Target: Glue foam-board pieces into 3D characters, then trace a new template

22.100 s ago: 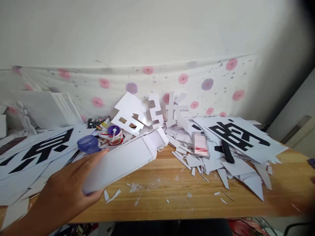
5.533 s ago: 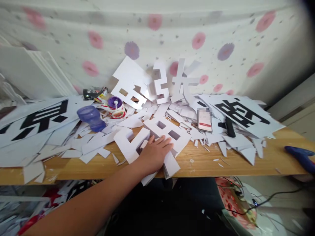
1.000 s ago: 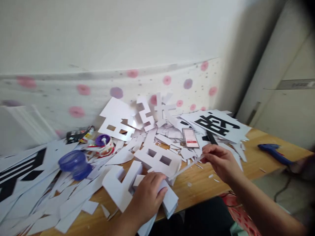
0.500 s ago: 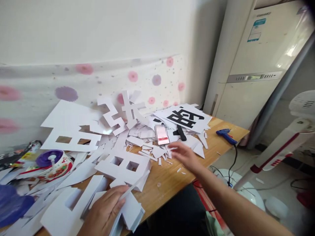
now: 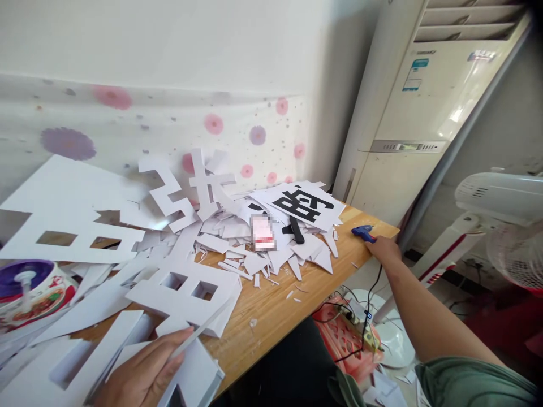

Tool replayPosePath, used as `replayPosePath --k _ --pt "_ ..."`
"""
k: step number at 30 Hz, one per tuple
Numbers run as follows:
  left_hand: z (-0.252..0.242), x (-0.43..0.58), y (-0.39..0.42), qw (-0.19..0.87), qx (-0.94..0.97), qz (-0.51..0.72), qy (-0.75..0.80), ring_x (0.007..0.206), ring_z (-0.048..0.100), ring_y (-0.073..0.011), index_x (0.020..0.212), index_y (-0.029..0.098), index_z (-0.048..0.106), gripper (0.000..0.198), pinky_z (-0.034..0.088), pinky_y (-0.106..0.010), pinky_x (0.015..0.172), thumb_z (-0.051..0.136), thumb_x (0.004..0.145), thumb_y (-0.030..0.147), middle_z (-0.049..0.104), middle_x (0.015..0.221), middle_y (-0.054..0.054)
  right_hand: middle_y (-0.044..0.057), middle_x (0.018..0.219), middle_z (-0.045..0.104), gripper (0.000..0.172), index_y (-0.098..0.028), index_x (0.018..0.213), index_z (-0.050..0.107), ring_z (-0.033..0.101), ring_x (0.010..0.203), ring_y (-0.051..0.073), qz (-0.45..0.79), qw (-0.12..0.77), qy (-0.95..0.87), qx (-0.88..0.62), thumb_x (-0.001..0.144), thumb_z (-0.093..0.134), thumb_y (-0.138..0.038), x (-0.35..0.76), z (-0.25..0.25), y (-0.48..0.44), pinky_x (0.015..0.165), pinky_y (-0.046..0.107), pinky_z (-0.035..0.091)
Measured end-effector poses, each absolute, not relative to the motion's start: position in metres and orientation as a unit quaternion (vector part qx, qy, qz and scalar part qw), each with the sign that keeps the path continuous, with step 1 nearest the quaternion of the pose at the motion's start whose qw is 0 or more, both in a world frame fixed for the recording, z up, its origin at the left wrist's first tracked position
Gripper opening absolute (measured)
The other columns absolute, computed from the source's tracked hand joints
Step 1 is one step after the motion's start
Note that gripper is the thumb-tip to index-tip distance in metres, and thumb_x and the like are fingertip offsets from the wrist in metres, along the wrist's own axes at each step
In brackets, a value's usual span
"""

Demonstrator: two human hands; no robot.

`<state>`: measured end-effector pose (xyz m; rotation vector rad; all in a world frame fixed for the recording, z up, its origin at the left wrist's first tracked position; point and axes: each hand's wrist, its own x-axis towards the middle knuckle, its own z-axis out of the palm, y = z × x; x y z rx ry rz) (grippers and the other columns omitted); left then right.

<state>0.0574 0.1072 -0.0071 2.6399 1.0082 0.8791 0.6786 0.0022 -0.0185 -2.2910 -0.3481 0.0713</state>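
My left hand [image 5: 142,373] rests at the near edge of the wooden table [image 5: 275,305], its fingers closed round a thin white strip [image 5: 203,328] and pressing on a white foam-board cut-out [image 5: 186,291]. My right hand [image 5: 384,247] is stretched out to the table's far right end, closing over the handle of a blue glue gun [image 5: 362,233]; a black cord [image 5: 369,299] hangs down from there.
White offcuts, cut-out characters and a printed sheet [image 5: 307,204] cover the table. A phone [image 5: 263,233] and a black knife [image 5: 296,230] lie among them. A bowl with a purple lid [image 5: 29,285] is at left. An air conditioner [image 5: 419,113] and a fan [image 5: 500,209] stand at right.
The view has swung right. My right hand has let go of the strip, crossed the scraps and reached the glue gun. My left hand has taken the strip.
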Motion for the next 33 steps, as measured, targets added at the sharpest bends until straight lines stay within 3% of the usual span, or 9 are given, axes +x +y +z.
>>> replayPosePath --k 2,5,9,12,15,21,33 --pt "0.002 0.060 0.104 0.092 0.897 0.294 0.317 0.100 0.071 -0.0153 0.115 0.035 0.066 0.027 0.055 -0.018 0.087 0.052 0.094 0.042 0.073 0.113 0.006 0.006 0.086 0.067 0.016 -0.015 0.072 0.061 0.062 0.098 0.024 0.042 0.415 -0.140 -0.898 0.077 0.073 -0.024 0.673 -0.012 0.005 0.093 0.046 0.045" --pt "0.017 0.066 0.096 0.100 0.898 0.292 0.313 0.099 0.070 -0.0143 0.113 0.030 0.065 0.023 0.054 -0.016 0.084 0.051 0.095 0.038 0.073 0.108 0.002 0.002 0.069 0.059 0.026 -0.019 0.067 0.055 0.063 0.078 0.018 0.053 0.476 -0.163 -0.863 0.086 0.063 -0.034 0.647 0.000 0.009 0.074 0.034 0.049" --pt "0.030 0.073 0.087 0.088 0.882 0.317 0.337 0.073 0.065 -0.0145 0.079 0.022 0.059 0.027 0.052 -0.022 0.067 0.043 0.098 0.032 0.066 0.078 -0.001 0.002 0.070 0.061 0.027 -0.021 0.080 0.053 0.061 0.061 0.018 0.109 0.581 -0.260 -0.764 0.077 0.060 -0.048 0.566 0.013 0.018 0.057 0.031 0.050" --pt "0.033 0.077 0.085 0.071 0.881 0.309 0.351 0.058 0.055 -0.0131 0.064 0.021 0.044 0.036 0.043 -0.024 0.055 0.038 0.099 0.031 0.054 0.063 0.001 0.000 0.062 0.061 0.041 -0.020 0.088 0.059 0.052 0.045 0.015 0.259 0.597 -0.393 -0.650 0.064 0.073 -0.051 0.481 0.022 0.024 0.044 0.029 0.043" --pt "0.034 0.079 0.084 0.066 0.882 0.293 0.363 0.056 0.053 -0.0132 0.064 0.021 0.040 0.037 0.038 -0.025 0.053 0.037 0.099 0.032 0.052 0.060 0.001 -0.005 0.051 0.051 0.038 -0.018 0.089 0.062 0.043 0.039 0.011 0.362 0.559 -0.467 -0.582 0.073 0.072 -0.052 0.403 0.029 0.032 0.038 0.023 0.033" --pt "0.035 0.079 0.081 0.064 0.878 0.282 0.382 0.053 0.051 -0.0137 0.062 0.021 0.038 0.040 0.034 -0.027 0.053 0.034 0.100 0.034 0.050 0.056 0.002 -0.004 0.053 0.048 0.044 -0.020 0.068 0.049 0.037 0.042 0.007 0.383 0.575 -0.491 -0.531 0.086 0.057 -0.059 0.331 0.030 0.053 0.040 0.021 0.026" --pt "0.034 0.079 0.081 0.078 0.871 0.281 0.395 0.051 0.047 -0.0141 0.062 0.021 0.033 0.039 0.030 -0.027 0.053 0.033 0.100 0.034 0.047 0.054 0.002 -0.004 0.058 0.051 0.041 -0.019 0.077 0.054 0.041 0.046 0.008 0.344 0.595 -0.472 -0.551 0.085 0.058 -0.059 0.312 0.026 0.052 0.043 0.022 0.030"
